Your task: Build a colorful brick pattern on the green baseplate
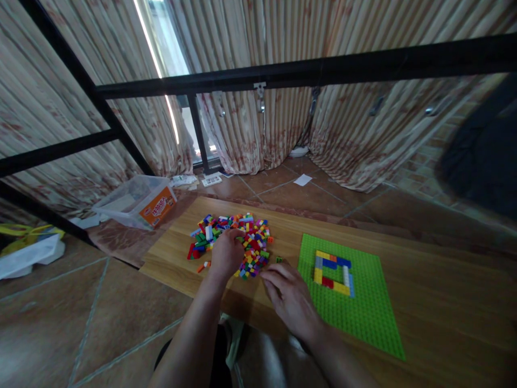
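Observation:
A heap of small building bricks point(256, 245) in many colours lies on the wooden table. Over its middle is my left hand point(227, 254), curled closed, its fingertips pointing down into the bricks and partly hidden. At the heap's near right edge, my right hand point(288, 293) has its fingers drawn together; whatever they may hold is too small to make out. Right of that hand lies a green studded baseplate point(363, 318). Yellow, blue, red, white and other bricks form a rectangular outline point(342, 288) on it, with green studs showing inside.
A dark green brick point(279, 260) lies apart from the heap, between it and the baseplate. Beyond the wooden table point(169, 258), a clear plastic box point(121, 202) with an orange label sits at the left. Black metal bars point(226, 81) cross in front of curtains.

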`<state>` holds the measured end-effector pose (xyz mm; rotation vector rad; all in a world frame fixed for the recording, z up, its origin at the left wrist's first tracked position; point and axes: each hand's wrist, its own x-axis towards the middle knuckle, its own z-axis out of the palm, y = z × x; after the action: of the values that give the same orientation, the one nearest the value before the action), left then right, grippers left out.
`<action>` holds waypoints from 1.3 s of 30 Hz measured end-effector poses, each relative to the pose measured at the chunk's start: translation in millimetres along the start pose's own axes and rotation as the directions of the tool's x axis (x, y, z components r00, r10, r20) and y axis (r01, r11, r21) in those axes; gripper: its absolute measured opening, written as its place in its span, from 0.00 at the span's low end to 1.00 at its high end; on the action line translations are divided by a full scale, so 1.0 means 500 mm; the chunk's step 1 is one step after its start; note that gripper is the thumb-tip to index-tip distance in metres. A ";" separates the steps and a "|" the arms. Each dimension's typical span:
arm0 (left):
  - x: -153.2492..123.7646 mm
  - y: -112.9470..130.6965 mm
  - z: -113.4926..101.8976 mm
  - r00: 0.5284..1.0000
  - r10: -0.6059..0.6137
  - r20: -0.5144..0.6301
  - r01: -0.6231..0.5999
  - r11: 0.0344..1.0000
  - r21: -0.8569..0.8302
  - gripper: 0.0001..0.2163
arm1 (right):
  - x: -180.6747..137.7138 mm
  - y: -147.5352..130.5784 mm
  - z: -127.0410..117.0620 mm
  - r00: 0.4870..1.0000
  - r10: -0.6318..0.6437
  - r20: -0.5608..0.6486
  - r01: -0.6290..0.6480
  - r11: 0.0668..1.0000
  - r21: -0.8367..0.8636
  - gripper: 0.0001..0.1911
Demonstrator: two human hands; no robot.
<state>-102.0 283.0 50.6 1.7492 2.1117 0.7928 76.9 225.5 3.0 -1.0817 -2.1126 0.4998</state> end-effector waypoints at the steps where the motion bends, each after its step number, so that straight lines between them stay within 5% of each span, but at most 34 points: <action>1: 0.000 -0.001 -0.001 1.000 0.006 0.007 -0.006 1.000 0.005 0.17 | 0.006 -0.004 0.007 1.000 0.005 -0.003 -0.005 1.000 -0.001 0.14; 11: 0.009 -0.024 -0.023 0.994 -0.107 0.024 0.108 0.994 -0.017 0.16 | 0.045 -0.028 0.057 0.998 0.055 0.040 -0.051 0.994 -0.094 0.12; 19: 0.003 -0.033 -0.035 0.993 -0.116 0.021 0.116 0.993 -0.028 0.14 | 0.046 -0.008 0.060 0.987 0.079 -0.140 -0.100 0.984 -0.145 0.15; 30: 0.003 -0.042 -0.041 0.973 -0.209 0.099 0.199 0.975 0.099 0.14 | 0.083 -0.053 0.105 0.998 0.064 0.007 -0.063 0.989 -0.137 0.13; 39: 0.009 -0.057 -0.036 0.978 -0.146 0.151 0.125 0.982 0.140 0.13 | 0.089 -0.049 0.105 0.992 0.125 0.009 -0.124 0.990 -0.071 0.08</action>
<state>-135.9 280.1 48.9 1.6482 2.1878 0.4700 6.7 246.5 0.6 -1.2595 -2.0967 0.4964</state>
